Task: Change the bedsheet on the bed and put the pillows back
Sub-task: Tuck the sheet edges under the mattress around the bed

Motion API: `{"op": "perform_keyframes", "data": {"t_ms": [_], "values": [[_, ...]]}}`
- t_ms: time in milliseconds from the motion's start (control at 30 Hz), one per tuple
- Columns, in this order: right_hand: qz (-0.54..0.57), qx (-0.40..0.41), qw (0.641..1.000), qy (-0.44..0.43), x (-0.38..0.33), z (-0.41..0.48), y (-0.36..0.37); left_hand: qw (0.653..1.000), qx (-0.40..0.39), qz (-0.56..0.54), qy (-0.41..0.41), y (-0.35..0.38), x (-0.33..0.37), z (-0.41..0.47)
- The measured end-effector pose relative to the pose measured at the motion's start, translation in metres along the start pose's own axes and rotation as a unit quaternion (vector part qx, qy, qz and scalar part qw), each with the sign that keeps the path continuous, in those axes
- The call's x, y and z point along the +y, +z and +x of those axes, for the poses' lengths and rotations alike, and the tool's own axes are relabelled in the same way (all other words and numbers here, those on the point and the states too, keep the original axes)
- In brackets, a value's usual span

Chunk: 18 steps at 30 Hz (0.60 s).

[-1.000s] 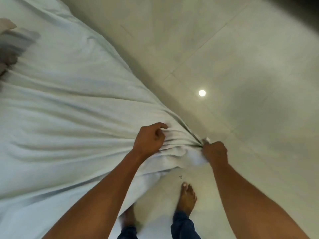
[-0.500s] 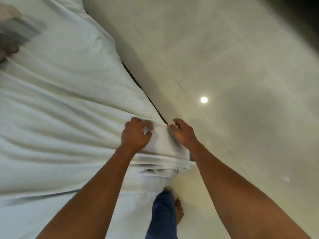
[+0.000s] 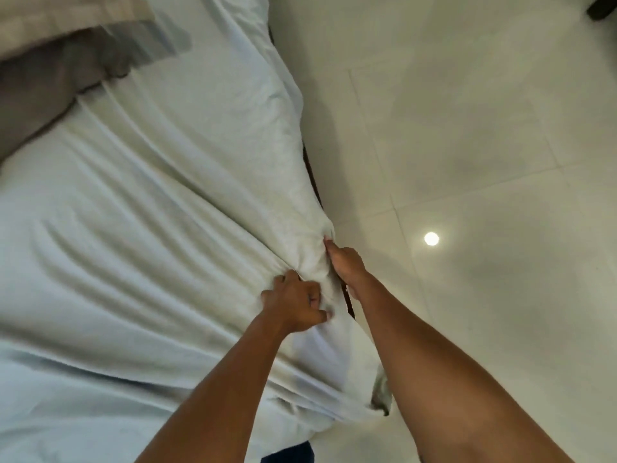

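at the far left end of the bed (image 3: 100, 329) lies a rumpled grey-brown cover (image 3: 50, 78), blurred, its edge resting on the white bedsheet (image 3: 150, 212). the bedsheet is spread over the top of the bed, and long folds run across it, all drawn toward one spot on the bed's right edge. at that spot the left hand (image 3: 293, 304) sits on top of the bed with its fingers (image 3: 312, 295) curled tight round a bunch of the bedsheet. just beside it, on the bed's right edge, is the right hand (image 3: 345, 265): its thumb lies along the gathered cloth, and the rest of its fingers go down over the side of the bed, hidden by the hand itself, so i cannot tell whether they are clamped on the cloth or flat against it. a thin dark strip of bed frame (image 3: 312, 175) shows along the bed's right side, partly covered by the bedsheet and by the right forearm. nearer the person a loose corner (image 3: 380, 396) of the bedsheet hangs off the bed, with a blue trouser leg (image 3: 290, 454) at the foot of the bed. right of the bed is pale tiled floor (image 3: 484, 145) with a round bright light spot (image 3: 431, 238), and a dark object (image 3: 604, 8) farthest from the bed.
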State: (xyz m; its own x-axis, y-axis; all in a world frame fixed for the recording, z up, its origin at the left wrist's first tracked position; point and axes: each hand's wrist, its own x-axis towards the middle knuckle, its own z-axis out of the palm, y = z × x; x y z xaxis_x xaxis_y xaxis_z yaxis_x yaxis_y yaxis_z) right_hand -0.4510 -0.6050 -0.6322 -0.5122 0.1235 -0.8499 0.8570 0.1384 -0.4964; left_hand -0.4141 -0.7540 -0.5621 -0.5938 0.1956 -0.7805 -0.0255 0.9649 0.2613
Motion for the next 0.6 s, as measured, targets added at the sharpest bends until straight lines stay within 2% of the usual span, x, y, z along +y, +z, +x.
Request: {"op": "perform_keyframes", "data": {"t_ms": [200, 300, 433, 500, 600], "values": [[-0.086, 0.085, 0.986, -0.112, 0.004, 0.014, -0.016, 0.995, 0.067, -0.012, -0.079, 0.005, 0.021, -0.003], [-0.051, 0.163, 0.981, -0.097, 0.031, 0.021, -0.054, 0.974, 0.212, -0.057, -0.062, 0.027, 0.023, -0.016], [-0.024, 0.161, 0.986, -0.043, 0.053, 0.038, -0.064, 0.903, 0.421, -0.090, -0.014, 0.079, 0.026, -0.048], [0.008, 0.127, 0.992, -0.008, 0.049, 0.037, -0.053, 0.876, 0.464, -0.125, -0.045, 0.102, 0.027, -0.065], [0.118, -0.063, 0.991, 0.027, 0.055, 0.017, -0.043, 0.817, 0.491, -0.254, -0.164, 0.140, 0.019, -0.089]]}}
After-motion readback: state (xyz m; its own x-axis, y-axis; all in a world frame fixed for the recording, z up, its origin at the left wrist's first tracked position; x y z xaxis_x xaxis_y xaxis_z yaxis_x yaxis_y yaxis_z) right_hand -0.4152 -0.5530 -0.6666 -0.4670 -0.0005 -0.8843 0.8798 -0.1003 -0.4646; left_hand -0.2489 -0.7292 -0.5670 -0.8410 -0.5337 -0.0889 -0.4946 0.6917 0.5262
